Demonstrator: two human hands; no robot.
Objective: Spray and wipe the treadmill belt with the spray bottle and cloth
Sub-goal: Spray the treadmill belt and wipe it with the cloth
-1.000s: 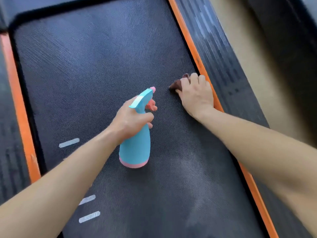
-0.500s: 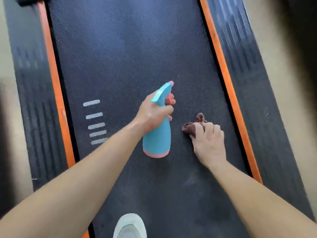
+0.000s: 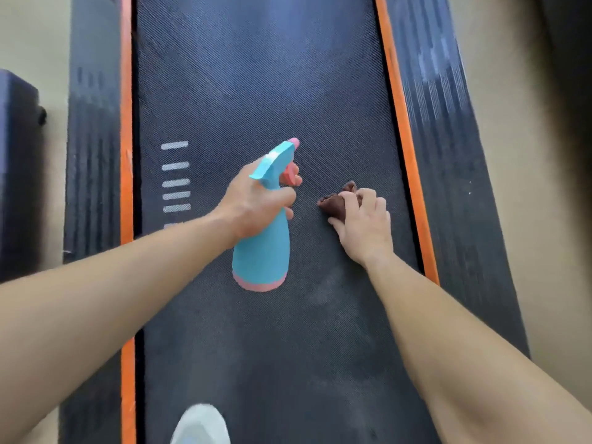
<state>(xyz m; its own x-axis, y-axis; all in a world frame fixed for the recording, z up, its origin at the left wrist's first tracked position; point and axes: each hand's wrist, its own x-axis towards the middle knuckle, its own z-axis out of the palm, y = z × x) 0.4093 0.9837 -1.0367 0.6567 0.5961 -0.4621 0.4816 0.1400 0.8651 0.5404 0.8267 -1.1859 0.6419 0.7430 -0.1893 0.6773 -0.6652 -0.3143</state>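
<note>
Well, my left hand point(image 3: 253, 203) was wrapped tight around the neck of the spray bottle point(image 3: 262, 254) in the middle of the frame, with a finger hooked over its pink trigger. The bottle (blue, with a pink band at its base) leaned with its nozzle toward the top of the frame, over the treadmill belt point(image 3: 256, 75). I could not tell whether its base touched the belt.

Just to the right of the bottle, my right hand point(image 3: 365, 225) lay palm down on the belt, fingers curled over the cloth point(image 3: 334, 205). The cloth was brown and bunched up, and part of it poked out past my fingertips toward the upper left. It sat near the orange strip point(image 3: 405, 133) on the right edge of the belt without touching it.

A row of short white dashes point(image 3: 175, 177) marked the belt at centre left. A pale shoe point(image 3: 200, 424) stood on the belt at the bottom edge of the frame. Beige floor point(image 3: 499, 187) showed on the right, beyond the dark side rail point(image 3: 448, 139).
</note>
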